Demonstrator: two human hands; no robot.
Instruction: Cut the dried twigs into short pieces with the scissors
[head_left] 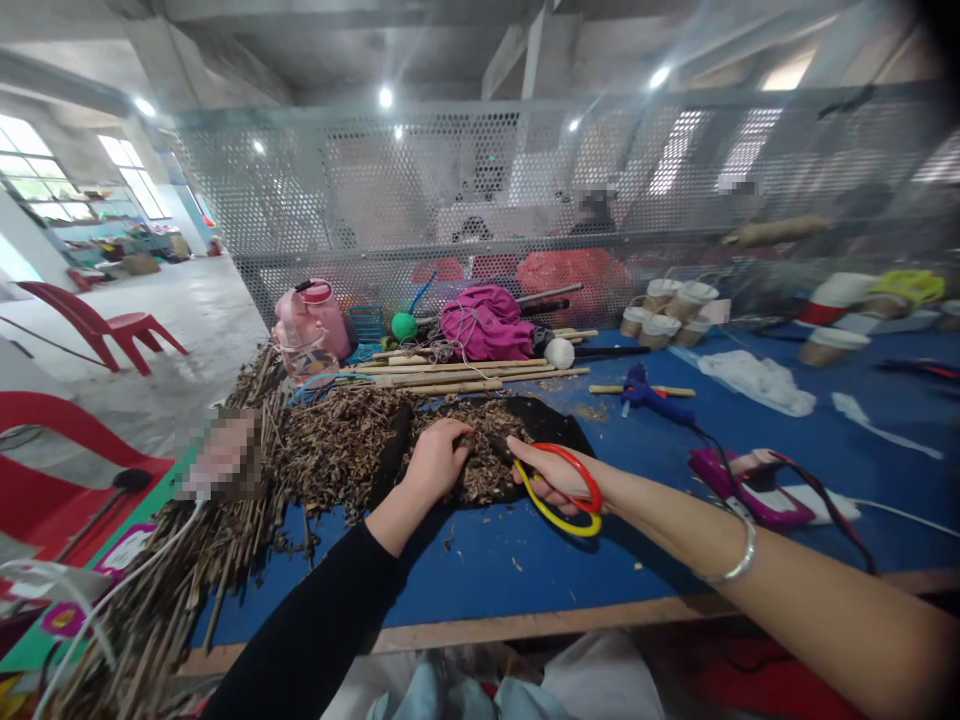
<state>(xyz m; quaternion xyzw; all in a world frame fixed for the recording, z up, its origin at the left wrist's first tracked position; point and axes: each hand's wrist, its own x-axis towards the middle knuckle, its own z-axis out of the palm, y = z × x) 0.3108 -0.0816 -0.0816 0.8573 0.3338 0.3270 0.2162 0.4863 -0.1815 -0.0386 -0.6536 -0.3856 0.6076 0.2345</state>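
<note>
My right hand (551, 475) is closed around a pair of scissors (581, 470) with one red and one yellow handle loop. Their blades are hidden. My left hand (439, 455) rests on dried brown plant pieces (480, 475), its fingers curled together; whatever they pinch, if anything, is too small to make out. These pieces lie on a black cloth (559, 425) on the blue tabletop (517, 570). Left of my left hand is a larger heap of dried plant bits (330, 450), beside a pile of long dry stalks (202, 540).
Bamboo sticks (442, 378) lie behind the cloth, near a magenta cloth bundle (487, 322) and a white ball (559, 353). On the right are a blue glue gun (652, 395), a purple device (757, 490) and paper cups (664, 315). A perforated metal screen (360, 200) stands behind.
</note>
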